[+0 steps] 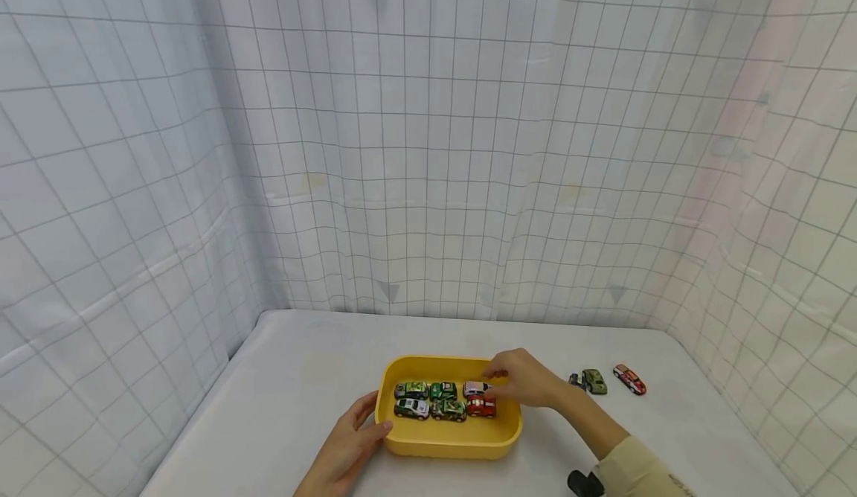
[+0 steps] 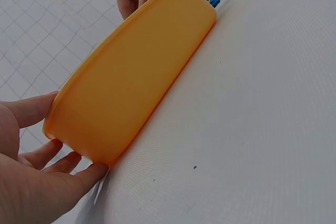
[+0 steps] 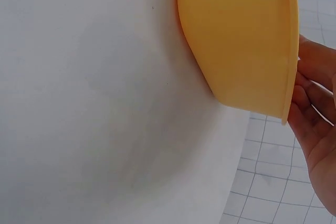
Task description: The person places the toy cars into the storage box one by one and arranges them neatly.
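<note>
From my station I observe the left hand (image 1: 350,441) gripping the left end of the tray (image 1: 451,449) on the table (image 1: 301,378), and the right hand (image 1: 525,380) extended over its right rim to the cars (image 1: 443,391) inside, though I cannot tell whether it grasps one.

Head view bright, evenly lit; lines on gridded curtain (image 1: 428,184) bend near edges, perhaps lens distortion. Right wrist view dimmer; broad soft shadow across white tabletop (image 3: 79,129) beside yellow tray (image 3: 236,35).
</note>
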`<state>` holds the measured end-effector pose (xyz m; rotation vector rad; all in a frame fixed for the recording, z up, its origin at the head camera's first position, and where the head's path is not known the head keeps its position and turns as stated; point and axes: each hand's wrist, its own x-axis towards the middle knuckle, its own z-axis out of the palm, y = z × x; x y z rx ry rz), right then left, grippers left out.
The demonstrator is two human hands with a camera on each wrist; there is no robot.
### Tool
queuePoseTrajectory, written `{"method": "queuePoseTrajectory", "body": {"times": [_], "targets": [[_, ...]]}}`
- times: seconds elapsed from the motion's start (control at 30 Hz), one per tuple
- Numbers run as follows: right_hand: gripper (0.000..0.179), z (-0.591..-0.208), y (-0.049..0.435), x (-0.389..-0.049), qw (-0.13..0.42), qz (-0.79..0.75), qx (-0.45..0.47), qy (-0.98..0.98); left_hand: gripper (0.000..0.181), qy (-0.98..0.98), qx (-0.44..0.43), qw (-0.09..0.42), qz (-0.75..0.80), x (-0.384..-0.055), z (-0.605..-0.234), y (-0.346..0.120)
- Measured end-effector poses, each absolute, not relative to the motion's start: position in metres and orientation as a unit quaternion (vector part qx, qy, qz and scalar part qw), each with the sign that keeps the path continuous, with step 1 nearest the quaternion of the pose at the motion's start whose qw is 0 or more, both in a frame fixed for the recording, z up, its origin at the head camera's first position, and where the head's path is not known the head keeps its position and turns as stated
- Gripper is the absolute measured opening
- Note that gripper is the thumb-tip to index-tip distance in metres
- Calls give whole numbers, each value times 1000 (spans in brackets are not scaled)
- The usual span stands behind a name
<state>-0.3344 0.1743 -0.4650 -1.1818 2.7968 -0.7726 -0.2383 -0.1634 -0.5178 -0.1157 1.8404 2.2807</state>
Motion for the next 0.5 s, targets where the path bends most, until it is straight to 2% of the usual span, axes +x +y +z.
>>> {"method": "queuePoseTrajectory", "body": {"times": [0.5], "targets": [[26, -456, 189, -333, -6, -251, -375, 892, 82, 630, -39, 108, 768, -239, -518, -164]]}}
